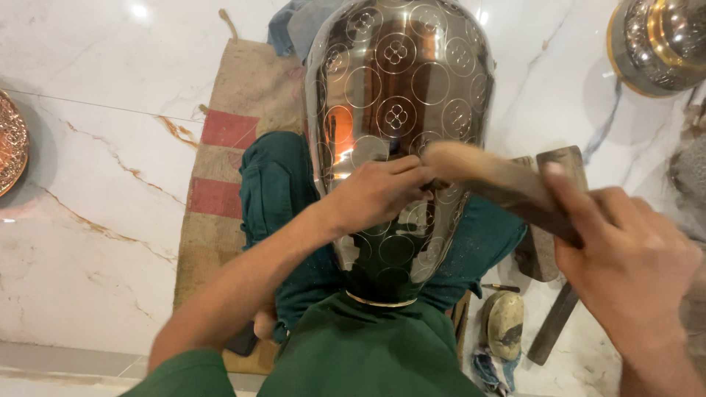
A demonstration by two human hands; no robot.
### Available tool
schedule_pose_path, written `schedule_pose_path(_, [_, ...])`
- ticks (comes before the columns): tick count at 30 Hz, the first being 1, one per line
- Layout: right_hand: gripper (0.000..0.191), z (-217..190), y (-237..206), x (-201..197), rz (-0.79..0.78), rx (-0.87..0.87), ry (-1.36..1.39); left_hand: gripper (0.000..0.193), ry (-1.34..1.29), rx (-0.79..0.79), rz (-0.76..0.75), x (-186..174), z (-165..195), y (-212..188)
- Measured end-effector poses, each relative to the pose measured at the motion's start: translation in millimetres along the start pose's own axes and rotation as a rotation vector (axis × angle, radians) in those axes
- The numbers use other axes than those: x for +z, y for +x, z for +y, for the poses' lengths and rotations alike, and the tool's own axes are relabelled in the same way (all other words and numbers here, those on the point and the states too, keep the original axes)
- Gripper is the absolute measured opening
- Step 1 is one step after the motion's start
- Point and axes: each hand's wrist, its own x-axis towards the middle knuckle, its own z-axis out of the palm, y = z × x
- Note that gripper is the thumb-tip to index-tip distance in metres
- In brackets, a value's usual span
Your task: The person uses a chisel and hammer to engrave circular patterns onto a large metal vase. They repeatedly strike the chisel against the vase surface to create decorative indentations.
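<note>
A tall shiny metal vase (401, 73), engraved with circles and flower shapes, lies across my lap with its neck toward me. My left hand (375, 192) rests on its side with fingers pinched around a small tool that is mostly hidden. My right hand (625, 257) grips the handle of a wooden mallet (478, 173), whose blurred head hovers just over my left fingers. My legs in dark green cloth (279, 191) lie under the vase.
A burlap mat (228, 132) with red stripes covers the white marble floor (95, 220). A copper plate (11, 143) sits at the left edge. Another metal vessel (658, 40) stands top right. A stone (506, 323) and a flat metal bar (553, 323) lie at my right.
</note>
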Motion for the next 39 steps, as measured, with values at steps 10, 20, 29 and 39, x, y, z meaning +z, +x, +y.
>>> schedule_pose_path(10, [0.069,-33.8,-78.6,81.0,0.182,0.359,0.585,0.046,-0.069,0.207,-0.400,-11.2,-11.5,41.6])
schedule_pose_path(20, [0.042,-67.6,-102.1,116.4,0.433,0.567,0.857,0.045,-0.093,0.223,-0.620,-14.3,-5.6,57.3])
schedule_pose_path(29, [0.085,-63.2,-89.9,105.5,0.174,0.584,0.635,0.043,-0.275,-0.195,-0.153,-34.4,-10.3,53.7])
schedule_pose_path(39, [0.079,-34.8,-52.8,96.1,-0.275,0.521,0.491,0.055,-0.209,0.033,-0.461,-37.9,-28.3,58.6])
